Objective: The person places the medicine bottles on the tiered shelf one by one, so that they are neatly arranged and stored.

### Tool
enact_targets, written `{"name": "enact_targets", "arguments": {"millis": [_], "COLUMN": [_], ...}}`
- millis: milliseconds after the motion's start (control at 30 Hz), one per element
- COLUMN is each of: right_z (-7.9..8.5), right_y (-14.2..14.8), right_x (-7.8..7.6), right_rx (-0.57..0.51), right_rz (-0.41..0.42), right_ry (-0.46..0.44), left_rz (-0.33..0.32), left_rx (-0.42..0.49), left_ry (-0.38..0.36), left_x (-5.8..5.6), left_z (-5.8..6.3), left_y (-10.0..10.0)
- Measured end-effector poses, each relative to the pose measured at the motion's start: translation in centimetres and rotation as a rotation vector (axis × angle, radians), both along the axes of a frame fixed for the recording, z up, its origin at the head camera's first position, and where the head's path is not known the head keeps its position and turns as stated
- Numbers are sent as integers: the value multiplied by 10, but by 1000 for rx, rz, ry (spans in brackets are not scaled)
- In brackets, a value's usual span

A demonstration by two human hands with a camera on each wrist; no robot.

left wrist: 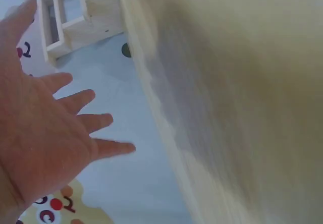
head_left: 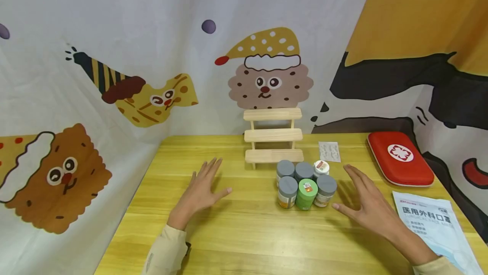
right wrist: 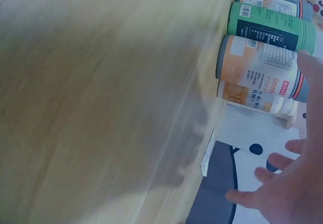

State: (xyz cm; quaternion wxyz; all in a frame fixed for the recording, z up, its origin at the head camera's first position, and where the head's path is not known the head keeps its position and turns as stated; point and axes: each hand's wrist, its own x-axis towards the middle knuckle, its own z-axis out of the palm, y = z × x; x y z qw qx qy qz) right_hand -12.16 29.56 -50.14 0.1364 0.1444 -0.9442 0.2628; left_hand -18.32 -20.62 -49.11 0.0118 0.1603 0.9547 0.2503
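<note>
My left hand (head_left: 199, 193) hovers over the left part of the table, fingers spread, with nothing in it. On the other side, my right hand (head_left: 371, 207) is spread just right of a cluster of bottles and holds nothing. The cluster has several grey-lidded bottles (head_left: 287, 192), one green bottle (head_left: 306, 194) and a small white-capped bottle (head_left: 321, 168) at its back right. In the right wrist view the thumb overlaps the end of a grey-lidded bottle (right wrist: 260, 65). Behind the cluster stands a three-step wooden rack (head_left: 273, 135), its steps bare.
A red zip case (head_left: 400, 158) with a white emblem lies at the back right of the wooden table (head_left: 236, 232). In front of it is a face-mask packet (head_left: 434, 224), close to my right forearm. A small printed paper (head_left: 329, 151) lies beside the rack. A patterned cloth (head_left: 171, 12) hangs behind.
</note>
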Motion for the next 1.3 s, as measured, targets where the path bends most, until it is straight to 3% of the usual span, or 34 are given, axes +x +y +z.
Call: {"name": "enact_targets", "arguments": {"millis": [167, 500, 733, 833, 1133, 1300], "right_z": [6, 4, 5, 7, 5, 7], "right_y": [-5, -15, -20, -20, -23, -25], "right_x": [-1, -1, -3, -3, -6, -9], "right_rx": [-86, -112, -199, -198, -157, -161], "right_rz": [25, 59, 66, 76, 116, 126], "right_ry": [-10, 90, 172, 189, 187, 180], "left_rz": [-33, -82, -102, -72, 100, 149], "left_rx": [192, 364, 659, 753, 987, 1100], "left_ry": [-104, -267, -528, -588, -673, -722], "left_x": [-15, -48, -71, -77, -92, -95], "left_z": [6, -4, -13, -16, -31, -38], "left_y": [7, 37, 49, 54, 63, 63]}}
